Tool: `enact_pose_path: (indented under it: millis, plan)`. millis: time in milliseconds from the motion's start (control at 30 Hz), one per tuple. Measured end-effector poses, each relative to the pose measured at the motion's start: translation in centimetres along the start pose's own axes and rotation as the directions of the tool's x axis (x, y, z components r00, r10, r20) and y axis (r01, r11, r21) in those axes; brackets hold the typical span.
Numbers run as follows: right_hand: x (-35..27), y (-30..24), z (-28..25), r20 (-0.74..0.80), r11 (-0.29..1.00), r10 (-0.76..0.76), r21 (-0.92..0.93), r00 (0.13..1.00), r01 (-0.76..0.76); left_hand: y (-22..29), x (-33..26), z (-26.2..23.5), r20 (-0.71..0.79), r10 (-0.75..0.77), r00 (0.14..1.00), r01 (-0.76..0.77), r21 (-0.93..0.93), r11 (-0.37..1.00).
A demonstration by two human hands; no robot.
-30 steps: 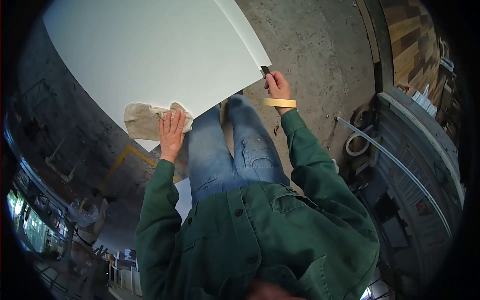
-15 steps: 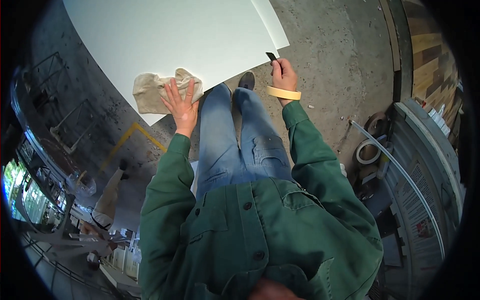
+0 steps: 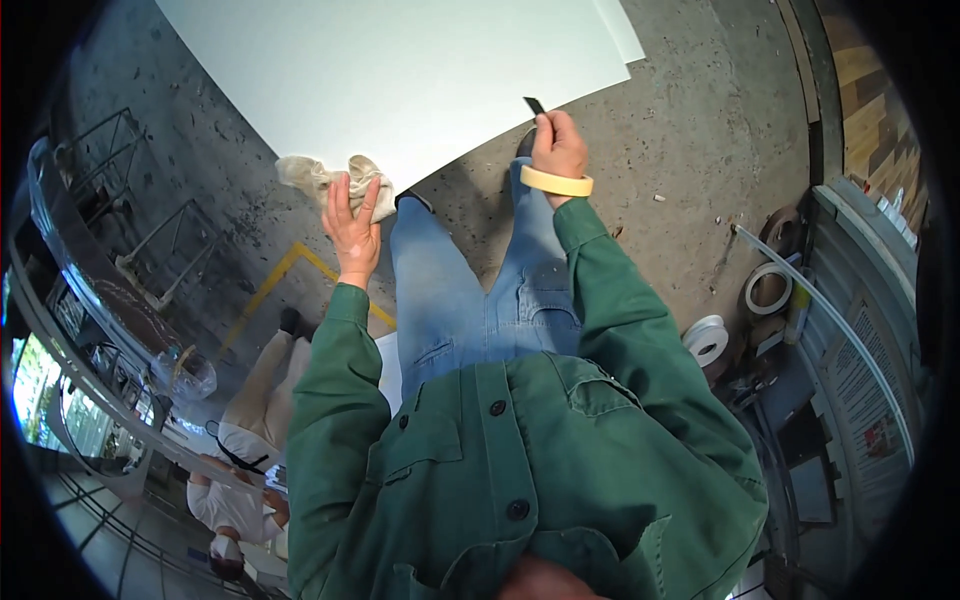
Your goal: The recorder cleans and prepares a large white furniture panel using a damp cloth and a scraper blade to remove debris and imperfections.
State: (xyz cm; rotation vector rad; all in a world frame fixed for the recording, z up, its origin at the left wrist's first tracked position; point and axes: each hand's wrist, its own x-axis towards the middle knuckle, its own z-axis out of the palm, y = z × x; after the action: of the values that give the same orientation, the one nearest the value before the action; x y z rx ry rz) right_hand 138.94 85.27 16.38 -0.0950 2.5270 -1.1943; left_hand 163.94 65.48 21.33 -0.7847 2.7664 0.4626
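Note:
My left hand point(image 3: 352, 229) rests against a crumpled beige cloth point(image 3: 308, 172) at the near left corner of a large white sheet point(image 3: 420, 80). Its fingers are stretched out and lie on the cloth. In my right hand point(image 3: 559, 146) is a utility knife point(image 3: 534, 105), gripped with its dark slanted blade pointing away from me, over the sheet's near edge. The handle is hidden inside my fist. A pale yellow roll of tape point(image 3: 557, 182) circles my right wrist like a bracelet.
A concrete floor point(image 3: 690, 130) surrounds the sheet. To the right lie white rolls point(image 3: 706, 342) and a pale pipe point(image 3: 800, 280) beside a metal cabinet point(image 3: 870, 350). At the lower left another person point(image 3: 235, 480) is near metal racks. A yellow line point(image 3: 262, 290) crosses the floor.
The sheet has shifted away and to the right. The cloth is more bunched under my left hand, whose fingers are closer together. My feet are farther apart; the knife stays in my right hand.

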Motion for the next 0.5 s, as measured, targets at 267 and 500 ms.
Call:
enact_pose_path:
  millis: [267, 500]
  plan:
    - [-16.6, -7.9, 13.3, -0.052, 0.996, -0.087, -0.019, 0.995, 0.086, -12.2, -5.7, -2.3, 0.279, -0.627, 0.727, 0.377, -0.926, 0.026]
    - [-28.4, -11.7, 20.2, 0.522, 0.99, -0.126, 0.116, 0.844, 0.076, -20.6, -14.0, -7.3, 0.364, -0.75, 0.553, 0.491, -0.869, -0.06]
